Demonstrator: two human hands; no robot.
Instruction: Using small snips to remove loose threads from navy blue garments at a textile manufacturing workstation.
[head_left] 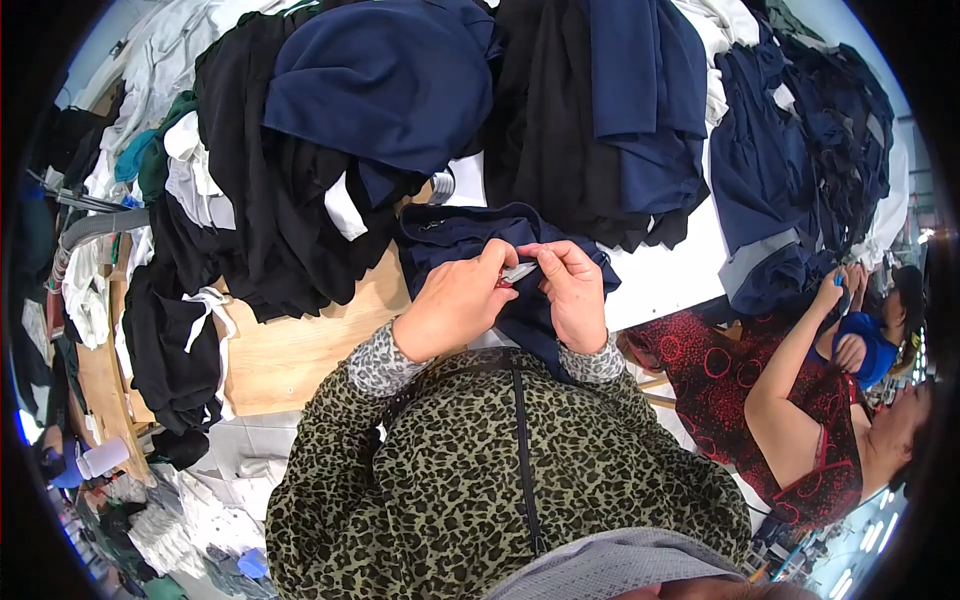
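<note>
A navy garment (470, 228) with a waistband-like opening lies bunched at the table's near edge, and part of it hangs down in front of me. Over it, my left hand (455, 300) is closed round a small red and silvery-white tool (516, 272) that looks like thread snips; the fingers cover most of it. My right hand (572, 295) is pinched, thumb against forefinger, close to the tool's pale tip. What sits in that pinch is too small to make out. The fingertips of both hands nearly meet.
Black and navy garments (385, 85) are heaped beyond my hands, with another stack (640, 110) to their right. Bare wooden tabletop (290, 360) shows at left, beside a black garment (175, 340). A person in a red-patterned black garment (720, 400) works close on my right.
</note>
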